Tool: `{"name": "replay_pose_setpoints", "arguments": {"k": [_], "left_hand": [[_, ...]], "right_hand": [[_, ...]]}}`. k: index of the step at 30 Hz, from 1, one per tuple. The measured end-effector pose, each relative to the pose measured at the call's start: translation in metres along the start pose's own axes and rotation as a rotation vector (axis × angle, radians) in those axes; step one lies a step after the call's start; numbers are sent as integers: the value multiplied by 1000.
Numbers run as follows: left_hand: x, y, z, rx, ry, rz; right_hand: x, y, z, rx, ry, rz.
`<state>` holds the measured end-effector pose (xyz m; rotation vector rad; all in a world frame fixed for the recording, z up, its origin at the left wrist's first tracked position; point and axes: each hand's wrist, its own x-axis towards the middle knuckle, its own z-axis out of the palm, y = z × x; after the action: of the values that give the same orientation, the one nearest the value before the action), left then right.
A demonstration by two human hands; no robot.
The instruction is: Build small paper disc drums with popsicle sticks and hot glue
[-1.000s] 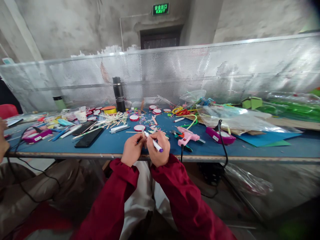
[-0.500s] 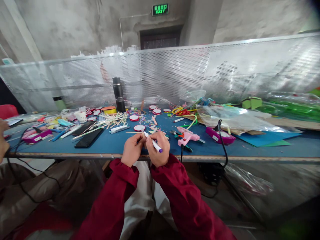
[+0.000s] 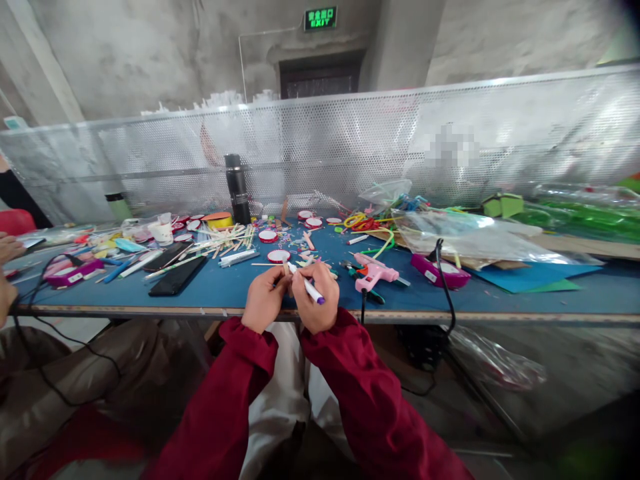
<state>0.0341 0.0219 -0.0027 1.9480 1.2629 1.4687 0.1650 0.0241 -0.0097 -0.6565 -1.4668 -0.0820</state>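
Observation:
My right hand (image 3: 316, 300) is closed round a white marker with a purple end (image 3: 313, 292), its tip pointing left toward my other hand. My left hand (image 3: 263, 297) pinches a thin wooden stick (image 3: 287, 272) held upright against the marker's tip. Both hands hover over the near edge of the blue table (image 3: 230, 287), wrists in dark red sleeves. A pink glue gun (image 3: 374, 274) lies just right of my right hand.
A black phone (image 3: 177, 275), a heap of wooden sticks (image 3: 225, 238), red-rimmed round lids (image 3: 278, 255), a black flask (image 3: 237, 189) and plastic bags (image 3: 465, 237) litter the table. A perforated metal screen (image 3: 350, 147) backs it. Another person's hands (image 3: 7, 267) show at the far left.
My hands have hardly moved; the marker stays against the stick. The other person's hands at the far left have shifted a little.

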Motion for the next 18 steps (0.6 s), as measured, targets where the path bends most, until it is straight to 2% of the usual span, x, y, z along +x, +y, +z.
{"name": "replay_pose_setpoints", "arguments": {"k": [18], "left_hand": [[0,-2,1,-7,4,13]], "right_hand": [[2,-3,-1,23,-27,-20]]}}
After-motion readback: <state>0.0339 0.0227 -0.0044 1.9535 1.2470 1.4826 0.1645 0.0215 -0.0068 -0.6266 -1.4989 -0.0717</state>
